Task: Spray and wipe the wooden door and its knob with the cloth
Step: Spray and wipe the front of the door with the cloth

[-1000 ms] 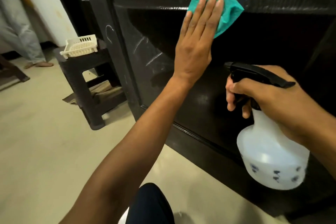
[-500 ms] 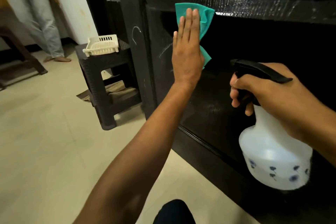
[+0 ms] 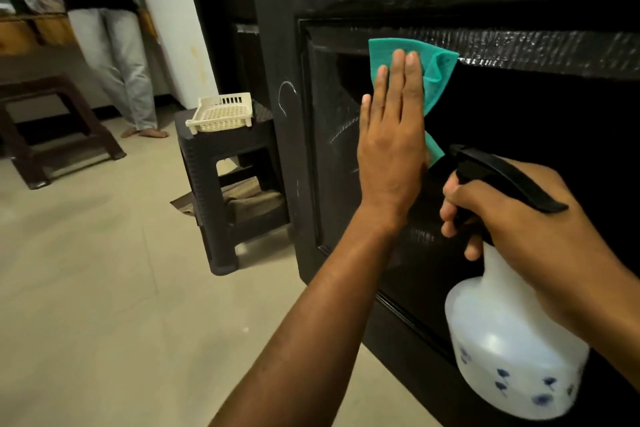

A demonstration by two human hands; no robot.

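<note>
The left hand (image 3: 393, 146) lies flat against the dark wooden door (image 3: 519, 107), its fingers straight and close together, pressing a teal cloth (image 3: 434, 71) onto the recessed panel near the panel's upper left corner. The cloth sticks out above the fingertips and to their right, bunched into folds there, and a small corner of it shows again below the palm's right edge. This grip is fully spread, with nothing curled round the cloth; the palm and fingers simply pin it to the wood. The right hand (image 3: 512, 218) grips a spray bottle (image 3: 509, 357) by its neck, fingers curled round under the black trigger head (image 3: 502, 173), whose nozzle points toward the door just beside the cloth's lower corner. The bottle's white body, printed with small blue flowers, hangs below that hand, close to the door's lower panel edge. White scribbled marks show on the door above the panel and on its left part. The strip along the panel's top edge glistens. The door's knob is out of view. Left of the door stands a dark woven-look stool (image 3: 225, 184) on the tiled floor (image 3: 104, 288), carrying a cream plastic basket (image 3: 221, 113) on its top. Farther back a person (image 3: 114, 45) in light trousers stands barefoot beside a white pillar (image 3: 173, 17), and a brown bench (image 3: 45, 121) sits at the left edge.
</note>
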